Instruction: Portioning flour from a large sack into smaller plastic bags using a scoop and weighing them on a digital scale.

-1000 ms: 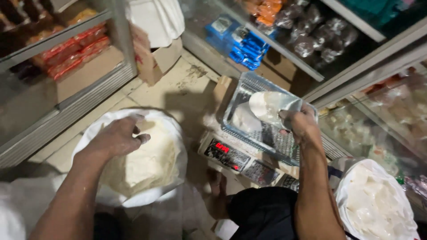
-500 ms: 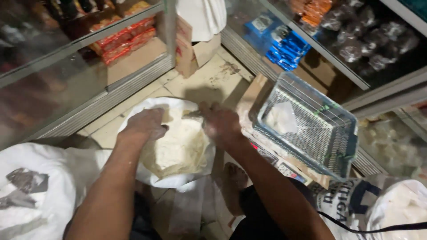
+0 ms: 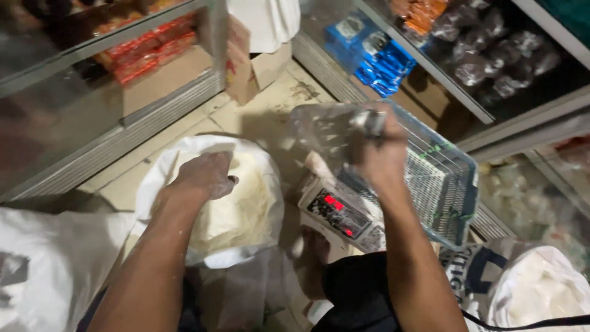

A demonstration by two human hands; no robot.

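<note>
Item 1: left hand (image 3: pixel 203 177), lower-left centre of frame. Fingers curled over the rim of the open white sack (image 3: pixel 246 203); rim is gripped, prob. so the mouth is kept open. Hand dusted w/ white powder.

Item 2: flour (image 3: pixel 236 212), pale, heaped inside the sack, centre-left, just below the left hand.

Item 3: right hand (image 3: pixel 381 157), centre-right. Closed round the handle of a scoop (image 3: pixel 332 132), which is blurred and raised between sack and basket. Contents of the scoop cannot be told.

Item 4: mesh basket (image 3: pixel 442 184), right of centre, set on a scale (image 3: pixel 341 215) w/ red digits lit; placed beside the sack, prob. so little reach is needed.

Item 5: second sack (image 3: pixel 541 289), lower right, open, white contents.

Item 6: glass cabinets w/ red packets (image 3: pixel 147 46) upper left, blue packets (image 3: pixel 369 49) upper centre. Cardboard box (image 3: pixel 255 71) on the floor between them.
</note>
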